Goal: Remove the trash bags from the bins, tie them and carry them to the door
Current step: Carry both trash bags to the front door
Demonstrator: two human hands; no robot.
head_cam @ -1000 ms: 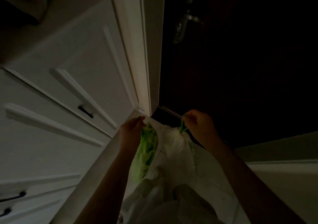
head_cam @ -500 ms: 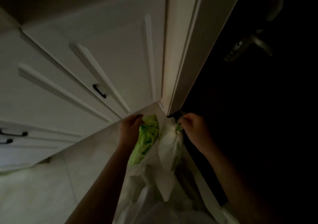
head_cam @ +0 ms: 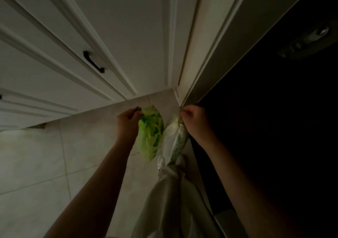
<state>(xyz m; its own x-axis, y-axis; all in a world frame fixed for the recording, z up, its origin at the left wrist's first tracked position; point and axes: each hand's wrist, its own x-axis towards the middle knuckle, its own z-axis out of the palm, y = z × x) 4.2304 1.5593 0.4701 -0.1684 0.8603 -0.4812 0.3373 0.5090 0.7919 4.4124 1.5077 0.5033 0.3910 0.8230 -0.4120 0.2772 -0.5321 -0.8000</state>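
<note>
The room is dim. My left hand [head_cam: 128, 121] grips the top of a bright green trash bag [head_cam: 150, 137], which hangs just above the pale tiled floor. My right hand [head_cam: 193, 120] holds the tied neck of a paler, whitish-green trash bag [head_cam: 174, 141] hanging beside the first. The two bags nearly touch. Both hang right at the foot of the white door frame [head_cam: 193, 84], next to the dark door [head_cam: 265, 109] on the right.
White cabinet fronts [head_cam: 91, 36] with a black handle [head_cam: 93, 61] fill the upper left. A door handle [head_cam: 309, 40] shows faintly on the dark door. Light trouser legs [head_cam: 170, 197] are below the bags. Tiled floor [head_cam: 45, 164] spreads to the left.
The view has swung left and tilted down, so the cabinets fill more of the frame and the door sits further right. Both hands still hold their bags, lower and closer to the frame's foot.
</note>
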